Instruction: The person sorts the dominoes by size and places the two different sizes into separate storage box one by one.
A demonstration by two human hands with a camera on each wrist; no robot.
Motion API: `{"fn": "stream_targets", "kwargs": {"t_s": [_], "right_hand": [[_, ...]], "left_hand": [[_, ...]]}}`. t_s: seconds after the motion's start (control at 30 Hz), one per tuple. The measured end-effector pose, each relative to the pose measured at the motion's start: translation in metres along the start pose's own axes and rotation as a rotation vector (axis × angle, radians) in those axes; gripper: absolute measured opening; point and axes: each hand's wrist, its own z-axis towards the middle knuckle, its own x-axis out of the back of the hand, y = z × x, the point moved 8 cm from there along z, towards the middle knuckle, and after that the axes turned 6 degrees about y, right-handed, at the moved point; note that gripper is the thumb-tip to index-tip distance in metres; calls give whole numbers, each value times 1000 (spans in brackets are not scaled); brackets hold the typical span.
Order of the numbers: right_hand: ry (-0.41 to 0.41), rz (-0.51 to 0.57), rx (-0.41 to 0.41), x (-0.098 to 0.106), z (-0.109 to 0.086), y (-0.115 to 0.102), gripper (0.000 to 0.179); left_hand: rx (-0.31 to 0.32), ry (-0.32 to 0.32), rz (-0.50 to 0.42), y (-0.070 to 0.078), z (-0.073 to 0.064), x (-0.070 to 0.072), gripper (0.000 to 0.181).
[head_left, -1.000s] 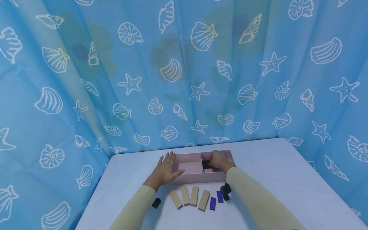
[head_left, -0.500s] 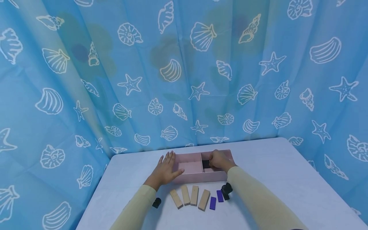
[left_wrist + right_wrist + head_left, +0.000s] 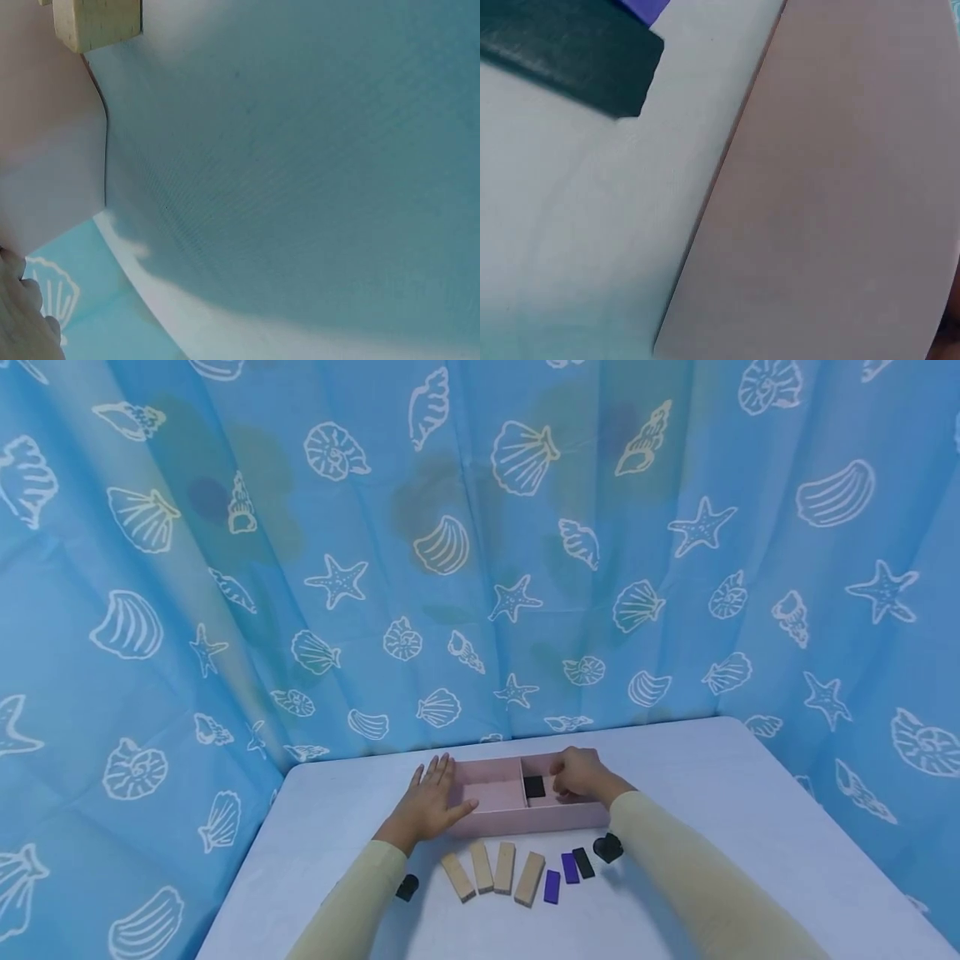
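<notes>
A pink box [image 3: 517, 823] with a divider lies near the back of the table. My left hand [image 3: 426, 803] rests at its left end, fingers straight and spread, thumb toward the front wall. In the right compartment a flat black block [image 3: 535, 787] lies against the divider. My right hand [image 3: 583, 773] is over that compartment, just right of the block and apart from it, its fingers bent downward with nothing seen between them; the fingertips are partly hidden. The right wrist view shows mostly the box's outer wall [image 3: 817, 187], with a sliver of the hand at the lower right edge.
In front of the box lie several wooden blocks [image 3: 504, 868], two purple blocks [image 3: 552, 887] and another black block [image 3: 584, 862]. Dark rounded devices [image 3: 608, 848] show by both wrists. A blue shell-patterned curtain [image 3: 480, 610] hangs behind the white table [image 3: 675, 760].
My right hand has let go of the black block and shifted right, leaving the block by the divider. The left hand stays at the box's end. The head view has turned slightly.
</notes>
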Motion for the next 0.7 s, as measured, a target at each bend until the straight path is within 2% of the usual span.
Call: {"fn": "stream_targets", "kwargs": {"t_s": [0.37, 0.7], "right_hand": [[-7, 33, 39, 13, -14, -3, 29], [2, 35, 85, 22, -22, -9, 34]], "left_hand": [[-5, 0, -4, 1, -1, 1, 95], [-16, 36, 10, 1, -1, 1, 95]]}}
